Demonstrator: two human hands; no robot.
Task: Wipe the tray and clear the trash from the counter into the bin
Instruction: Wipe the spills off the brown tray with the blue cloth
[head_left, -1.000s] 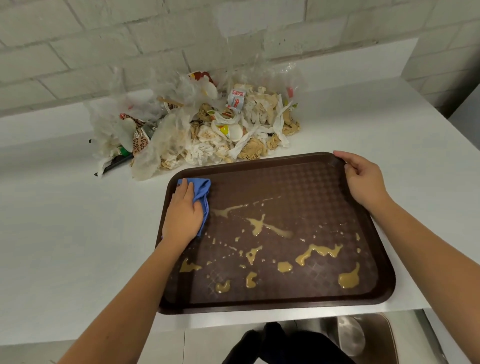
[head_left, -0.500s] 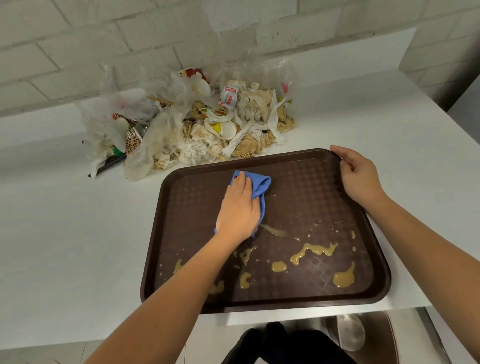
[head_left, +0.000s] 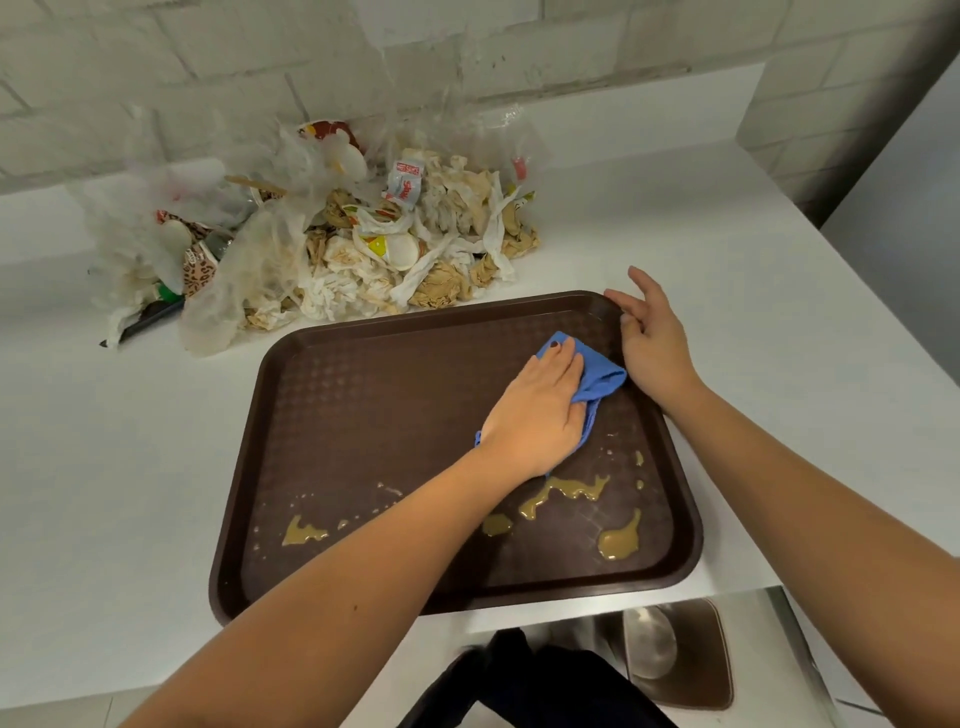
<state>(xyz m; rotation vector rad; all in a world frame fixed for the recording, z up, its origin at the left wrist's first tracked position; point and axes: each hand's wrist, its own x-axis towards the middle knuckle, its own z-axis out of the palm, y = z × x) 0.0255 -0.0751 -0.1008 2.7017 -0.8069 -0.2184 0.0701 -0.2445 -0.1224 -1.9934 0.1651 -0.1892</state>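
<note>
The brown tray (head_left: 389, 415) lies flat on the white bench (head_left: 104, 467) at the centre of the frame. It holds yellow-brown sauce puddles (head_left: 618, 540) along its lower part, 4 larger ones and some small drops. Its upper half looks bare.

The left grip (head_left: 540, 415) lies palm-down in the tray's upper right area with its fingers flat and released, pressing a blue cloth (head_left: 602, 376). The cloth is mostly hidden under the palm and juts out toward the right. Its lower tip is just above the nearest puddle. The right grip (head_left: 652, 343) rests on the tray's upper right corner, loose, with the fingers spread and 1 raised. It clenches nothing, and it is just beside the cloth.

The trash heap (head_left: 363, 249) sits on the bench just above the tray's upper edge, against the white brick wall (head_left: 208, 52). In it are crumpled napkins, cloudy plastic bags, a red-and-white sachet (head_left: 405, 184) and a leopard-print cup (head_left: 200, 273). Much of it is tangled and hard to tell apart.

At the lower right, below the bench edge, a brown-framed opening with a shiny flap (head_left: 675, 654) sits in a steel surface. Dark fabric (head_left: 545, 686) is cut off by the bottom of the frame.
</note>
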